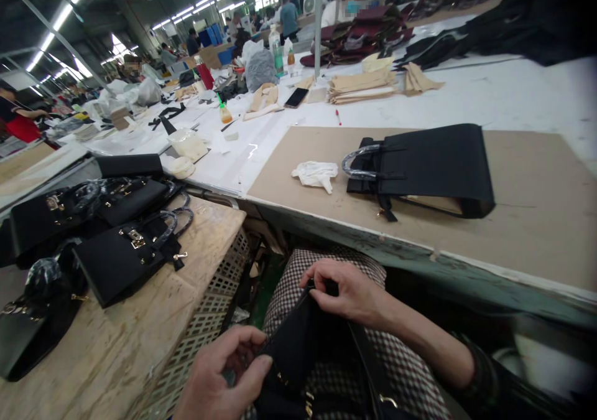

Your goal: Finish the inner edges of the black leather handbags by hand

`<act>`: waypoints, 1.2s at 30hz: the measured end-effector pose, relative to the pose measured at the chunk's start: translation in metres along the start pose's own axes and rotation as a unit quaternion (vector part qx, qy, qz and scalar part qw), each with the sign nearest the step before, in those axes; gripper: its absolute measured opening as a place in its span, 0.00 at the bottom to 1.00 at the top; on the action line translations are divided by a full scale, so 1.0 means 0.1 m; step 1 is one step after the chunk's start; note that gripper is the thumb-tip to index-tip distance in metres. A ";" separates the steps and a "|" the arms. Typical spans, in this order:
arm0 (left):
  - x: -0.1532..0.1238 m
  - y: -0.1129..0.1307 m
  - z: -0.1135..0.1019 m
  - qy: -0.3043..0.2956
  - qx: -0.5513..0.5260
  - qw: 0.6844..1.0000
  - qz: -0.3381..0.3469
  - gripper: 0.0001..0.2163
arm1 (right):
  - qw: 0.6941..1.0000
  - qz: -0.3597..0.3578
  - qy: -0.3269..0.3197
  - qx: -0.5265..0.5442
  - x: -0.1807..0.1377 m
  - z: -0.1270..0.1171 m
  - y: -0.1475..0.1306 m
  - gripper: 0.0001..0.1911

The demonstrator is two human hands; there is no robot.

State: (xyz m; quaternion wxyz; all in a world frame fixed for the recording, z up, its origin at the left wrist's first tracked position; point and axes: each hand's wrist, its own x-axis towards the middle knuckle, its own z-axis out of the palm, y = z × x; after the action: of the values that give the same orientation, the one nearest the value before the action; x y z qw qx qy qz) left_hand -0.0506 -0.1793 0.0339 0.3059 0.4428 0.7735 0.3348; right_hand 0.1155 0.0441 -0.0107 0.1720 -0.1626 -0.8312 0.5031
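A black handbag [296,339] with gold-coloured metal fittings lies across my lap, its mouth facing up. My right hand [347,289] pinches the bag's far upper edge between thumb and fingers. At the near left corner, my left hand [228,370] grips the edge with the thumb on top and the fingers curled. Part of the bag's lower body falls outside the picture. On the table ahead, another black bag [433,165] rests on its side, its handle wrapped in clear plastic. Beside it is a crumpled white glove or cloth [317,174].
Several finished-looking black handbags [121,258] lie on a wooden board [186,308] at the left, above a plastic crate [217,289]. A brown sheet [527,233] covers the table's near part. Farther back are a phone [296,98], a glue bottle [224,112], beige pieces [361,85] and co-workers.
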 end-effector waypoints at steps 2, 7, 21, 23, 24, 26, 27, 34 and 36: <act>0.03 0.02 -0.02 -0.010 0.022 0.999 0.020 0.07 | 1.000 -0.002 0.010 -0.007 -0.01 0.03 0.02 0.11; 0.11 0.07 -0.06 -0.040 0.079 0.993 0.077 0.08 | 0.999 -0.005 0.031 -0.023 -0.04 0.07 0.06 0.09; 0.69 0.41 -0.04 -0.175 0.233 0.954 0.071 0.11 | 0.993 0.060 0.073 -0.069 -0.02 0.23 0.01 0.08; 0.84 0.45 0.08 -0.179 0.275 0.939 0.101 0.15 | 0.993 0.060 0.077 -0.069 -0.03 0.23 0.00 0.07; 0.90 0.46 0.14 -0.180 0.285 0.935 0.108 0.16 | 0.993 0.060 0.079 -0.068 -0.04 0.22 0.00 0.07; 0.96 0.45 0.20 -0.187 0.273 0.938 0.106 0.17 | 0.993 0.061 0.079 -0.065 -0.06 0.21 0.00 0.08; 0.96 0.44 0.21 -0.194 0.255 0.942 0.098 0.17 | 0.993 0.061 0.077 -0.066 -0.07 0.21 0.00 0.09; 0.44 0.21 -0.10 -0.191 0.178 0.965 -0.034 0.19 | 0.994 0.067 0.053 -0.072 -0.07 0.21 0.01 0.07; 0.28 0.16 -0.20 -0.178 0.191 0.964 -0.055 0.19 | 0.994 0.068 0.049 -0.072 -0.06 0.22 -0.01 0.08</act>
State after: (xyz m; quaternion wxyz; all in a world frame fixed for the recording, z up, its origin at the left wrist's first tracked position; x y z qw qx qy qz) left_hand -0.0697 -0.1532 0.0531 0.3662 0.5022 0.7793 0.0799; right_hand 0.1106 0.0239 -0.0201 0.1653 -0.2551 -0.8431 0.4436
